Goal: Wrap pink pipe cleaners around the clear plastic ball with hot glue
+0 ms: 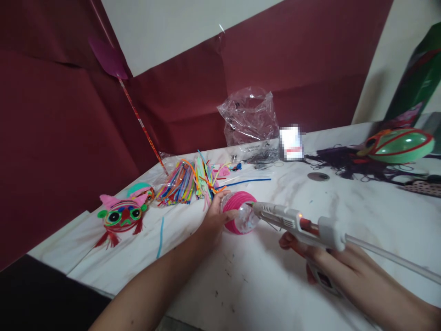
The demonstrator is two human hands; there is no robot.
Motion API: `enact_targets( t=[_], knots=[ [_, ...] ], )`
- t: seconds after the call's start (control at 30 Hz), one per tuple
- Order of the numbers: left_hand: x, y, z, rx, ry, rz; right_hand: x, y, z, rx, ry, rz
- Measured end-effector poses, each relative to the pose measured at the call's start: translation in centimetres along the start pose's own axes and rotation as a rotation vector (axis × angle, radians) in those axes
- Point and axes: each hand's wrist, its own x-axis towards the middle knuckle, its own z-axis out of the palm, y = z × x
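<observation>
My left hand (220, 212) is wrapped round the left side of a clear plastic ball (246, 217), steadying it just above or on the table. Pink pipe cleaner (238, 201) is coiled in rows over part of the ball. In my right hand (322, 262) is a white glue gun (285, 220), with an orange light lit on its body. Its nozzle points left and meets, or nearly meets, the bare clear part of the ball. A long translucent glue stick (389, 257) sticks out of the gun's back end.
Bundles of coloured pipe cleaners (177, 184) lie behind my left hand. A decorated animal face (122, 216) rests at left, near a loose blue pipe cleaner (160, 236). Crumpled clear plastic bags (250, 122) stand against the red backdrop. At right lies a green balloon-like form (401, 146) beside dark purple threads (341, 161).
</observation>
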Motion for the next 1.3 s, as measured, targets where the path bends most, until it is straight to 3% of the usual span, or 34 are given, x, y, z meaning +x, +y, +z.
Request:
enact_targets(
  t=[0.2,0.4,0.77,0.87,1.3],
  knots=[
    [0.0,0.1,0.2,0.012,0.011,-0.002,-0.1,0.2,-0.1,0.061,-0.170,0.100],
    [0.0,0.0,0.0,-0.005,-0.012,0.005,0.1,-1.2,-0.3,0.049,-0.132,0.160],
    [0.1,0.0,0.1,-0.024,0.017,-0.009,-0.1,0.0,0.3,0.052,-0.173,0.101],
    [0.1,0.0,0.0,-0.032,0.005,0.001,-0.1,-0.1,0.3,0.034,-0.091,0.137],
    [0.1,-0.1,-0.1,0.016,-0.006,-0.007,0.4,-1.3,0.2,0.016,-0.128,0.081]
  ],
)
